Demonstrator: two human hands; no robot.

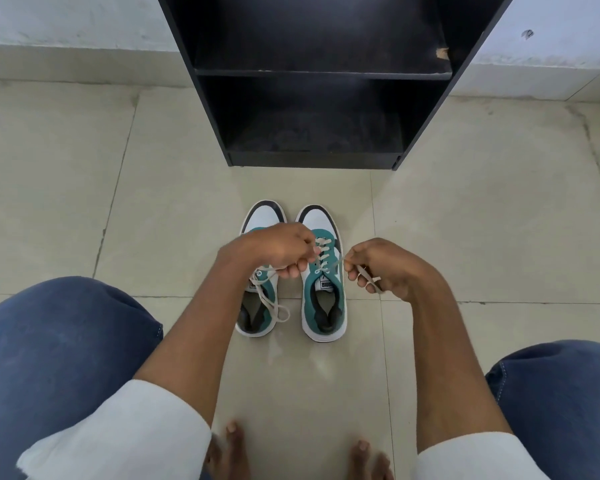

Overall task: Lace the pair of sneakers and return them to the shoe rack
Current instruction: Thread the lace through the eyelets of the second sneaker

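Lace ends (338, 263) of the right sneaker (323, 289) on the floor (153, 202) are pinched by left hand (279, 249) and right hand (383, 268).

Two sneakers, teal and white with dark toe caps, stand side by side on the floor, toes toward the black shoe rack (312, 74). The left sneaker (258, 306) has loose laces; the right sneaker (323, 306) is laced, its lace ends pulled sideways.
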